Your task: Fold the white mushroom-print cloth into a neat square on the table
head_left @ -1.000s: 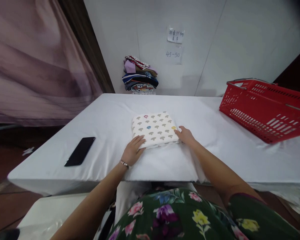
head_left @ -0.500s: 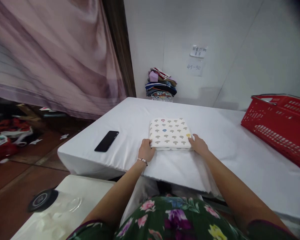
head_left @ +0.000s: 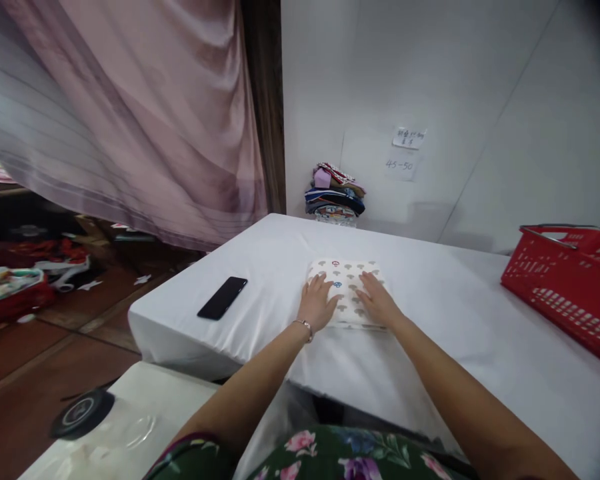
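Note:
A folded white cloth (head_left: 347, 275) printed with small mushrooms lies on the white-covered table (head_left: 430, 347) in front of me. My left hand (head_left: 317, 303) rests flat on its near left part, fingers stretched out. My right hand (head_left: 377, 301) lies flat on its near right part, fingers also spread. Both palms press down on the cloth and hold nothing. A thin bracelet circles my left wrist.
A black phone (head_left: 223, 297) lies near the table's left edge. A red plastic basket (head_left: 570, 283) stands at the right. A stack of folded clothes (head_left: 334, 195) sits by the back wall. A pink curtain (head_left: 130, 120) hangs at the left.
Both hands have moved from the cloth's near corners up onto its top. The camera view has swung further left and up.

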Demonstrator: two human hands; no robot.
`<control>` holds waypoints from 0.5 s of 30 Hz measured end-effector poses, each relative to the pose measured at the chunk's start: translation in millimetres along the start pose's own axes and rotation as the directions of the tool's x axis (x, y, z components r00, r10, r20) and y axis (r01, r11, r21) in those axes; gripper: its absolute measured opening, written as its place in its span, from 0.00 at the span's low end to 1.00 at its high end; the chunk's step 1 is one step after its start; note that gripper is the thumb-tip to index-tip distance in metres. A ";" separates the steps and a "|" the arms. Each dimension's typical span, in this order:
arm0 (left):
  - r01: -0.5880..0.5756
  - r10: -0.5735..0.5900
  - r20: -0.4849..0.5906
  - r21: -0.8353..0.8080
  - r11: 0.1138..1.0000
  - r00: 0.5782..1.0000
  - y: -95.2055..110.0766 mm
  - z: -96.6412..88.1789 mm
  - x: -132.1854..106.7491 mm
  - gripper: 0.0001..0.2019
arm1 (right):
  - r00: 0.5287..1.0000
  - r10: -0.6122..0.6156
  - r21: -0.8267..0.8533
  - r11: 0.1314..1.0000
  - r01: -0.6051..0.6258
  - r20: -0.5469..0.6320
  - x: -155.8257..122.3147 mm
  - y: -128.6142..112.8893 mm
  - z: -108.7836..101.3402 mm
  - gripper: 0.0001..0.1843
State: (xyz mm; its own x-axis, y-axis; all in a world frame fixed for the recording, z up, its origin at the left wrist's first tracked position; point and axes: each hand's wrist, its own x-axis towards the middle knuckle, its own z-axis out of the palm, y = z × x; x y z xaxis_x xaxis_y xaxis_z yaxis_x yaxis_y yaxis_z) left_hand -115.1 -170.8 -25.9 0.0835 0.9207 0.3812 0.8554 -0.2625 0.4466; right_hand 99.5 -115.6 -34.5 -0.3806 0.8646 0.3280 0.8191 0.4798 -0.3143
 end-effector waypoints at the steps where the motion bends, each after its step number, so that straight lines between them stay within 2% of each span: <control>1: -0.015 0.011 0.060 0.058 0.998 0.998 1.9 6.0 5.4 0.21 | 0.998 0.017 -0.010 1.000 -0.016 0.059 5.7 -0.8 3.1 0.30; 4: -0.001 -0.042 0.269 0.157 0.988 0.962 -2.0 23.4 12.6 0.29 | 0.955 0.215 -0.104 0.975 -0.197 0.204 11.9 6.3 9.8 0.35; 6: 0.008 -0.071 0.334 0.185 0.983 0.940 -7.8 30.2 11.0 0.32 | 0.921 0.315 -0.157 0.946 -0.285 0.229 9.5 14.1 13.0 0.36; 9: 0.011 -0.080 0.349 0.196 0.980 0.934 -12.7 30.4 7.0 0.32 | 0.919 0.327 -0.183 0.939 -0.291 0.222 3.9 21.7 17.5 0.36; 11: 0.029 -0.097 0.390 0.177 0.984 0.916 -12.8 25.3 8.9 0.33 | 0.918 0.327 -0.189 0.939 -0.288 0.225 2.4 22.5 19.4 0.37; 13: 0.066 -0.125 0.451 0.145 0.987 0.884 -11.8 18.4 18.3 0.34 | 0.914 0.332 -0.198 0.936 -0.290 0.232 5.2 19.9 19.2 0.37; 15: 0.099 -0.149 0.464 0.131 0.986 0.873 -10.4 13.2 36.1 0.34 | 0.927 0.314 -0.210 0.939 -0.272 0.204 14.5 14.4 16.6 0.37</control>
State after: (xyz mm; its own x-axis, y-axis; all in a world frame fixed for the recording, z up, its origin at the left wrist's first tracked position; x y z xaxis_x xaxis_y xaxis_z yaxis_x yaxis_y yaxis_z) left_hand -114.2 -131.1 -27.5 0.1824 0.9772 -0.1089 0.9191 -0.1300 0.3720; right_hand 98.6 -93.7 -49.1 -0.1830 0.9828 0.0231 0.9629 0.1839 -0.1974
